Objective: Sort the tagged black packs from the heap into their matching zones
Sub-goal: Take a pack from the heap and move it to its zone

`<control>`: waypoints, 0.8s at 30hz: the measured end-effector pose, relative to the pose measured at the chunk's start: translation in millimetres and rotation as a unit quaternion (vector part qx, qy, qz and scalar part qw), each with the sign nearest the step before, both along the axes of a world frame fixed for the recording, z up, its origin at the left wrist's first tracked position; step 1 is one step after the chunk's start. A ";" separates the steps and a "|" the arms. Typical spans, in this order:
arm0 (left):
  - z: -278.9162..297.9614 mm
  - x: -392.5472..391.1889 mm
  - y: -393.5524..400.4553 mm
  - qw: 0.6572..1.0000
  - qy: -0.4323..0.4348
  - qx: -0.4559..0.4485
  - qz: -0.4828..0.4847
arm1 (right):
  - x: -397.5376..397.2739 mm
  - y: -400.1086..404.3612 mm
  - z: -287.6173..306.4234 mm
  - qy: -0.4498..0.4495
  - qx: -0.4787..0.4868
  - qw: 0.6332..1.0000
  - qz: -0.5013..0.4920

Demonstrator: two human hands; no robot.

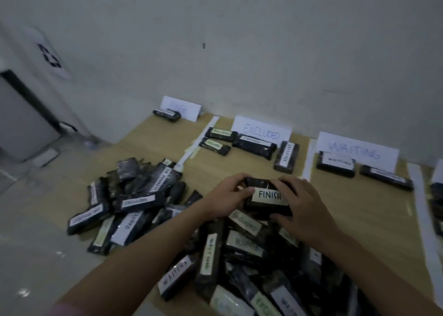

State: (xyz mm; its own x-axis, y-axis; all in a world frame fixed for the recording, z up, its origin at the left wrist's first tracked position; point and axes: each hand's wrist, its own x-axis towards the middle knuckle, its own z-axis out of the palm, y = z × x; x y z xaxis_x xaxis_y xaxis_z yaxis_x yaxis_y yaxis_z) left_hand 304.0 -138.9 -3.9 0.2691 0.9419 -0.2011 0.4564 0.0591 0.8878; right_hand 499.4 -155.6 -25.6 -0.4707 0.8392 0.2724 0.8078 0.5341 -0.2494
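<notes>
A black pack tagged FINISH [268, 198] sat above the near heap [215, 243], held between both hands — the left hand [226, 199] curled round its left end, thumb on the tag, the right hand [302, 209] gripping its right end. Farther off, packs lay before the EXCLUDED sign [261, 131], the WAITING sign [357, 150] to the right, and a blurred sign [181, 107] far left.
</notes>
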 end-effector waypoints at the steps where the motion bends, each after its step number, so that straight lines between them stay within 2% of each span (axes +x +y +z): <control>1: 0.2 -14.0 3.2 1.000 0.002 0.000 0.008 | -12.6 6.5 0.8 0.005 0.003 1.000 0.010; 11: 7.9 -173.2 60.1 0.993 0.067 0.001 0.099 | -166.0 91.2 6.4 -0.036 -0.012 0.996 0.078; 18: -12.8 -281.8 115.2 0.964 0.258 0.050 0.033 | -252.5 184.2 -13.0 -0.080 -0.084 0.993 -0.005; 24: -26.0 -310.2 156.3 0.928 0.359 0.081 -0.055 | -301.8 273.0 -35.7 -0.103 -0.133 0.983 -0.080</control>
